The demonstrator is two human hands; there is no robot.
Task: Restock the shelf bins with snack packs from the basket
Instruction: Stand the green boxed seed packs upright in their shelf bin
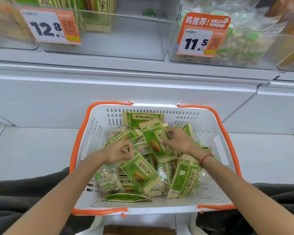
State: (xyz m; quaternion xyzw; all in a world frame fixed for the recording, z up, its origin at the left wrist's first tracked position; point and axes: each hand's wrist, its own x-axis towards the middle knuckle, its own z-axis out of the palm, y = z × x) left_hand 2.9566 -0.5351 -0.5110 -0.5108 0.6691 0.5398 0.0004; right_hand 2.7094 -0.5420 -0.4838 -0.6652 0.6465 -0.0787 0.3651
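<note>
A white basket (215,150) with orange handles sits on the floor in front of me, holding several green and tan snack packs and a few clear packs of pale nuts (108,179). My left hand (118,151) pinches the top corner of one green pack (141,173) near the basket's middle. My right hand (178,139) grips the edge of another green pack (157,141) that stands tilted above the pile. On the shelf above, a clear bin (134,38) marked 12.8 holds a few green packs at its left side.
A second clear bin (241,41), tagged 11.5, is full of clear nut packs at the upper right. White shelf fronts run below the bins. The pale floor spreads to both sides of the basket. My dark trouser legs frame the basket's near corners.
</note>
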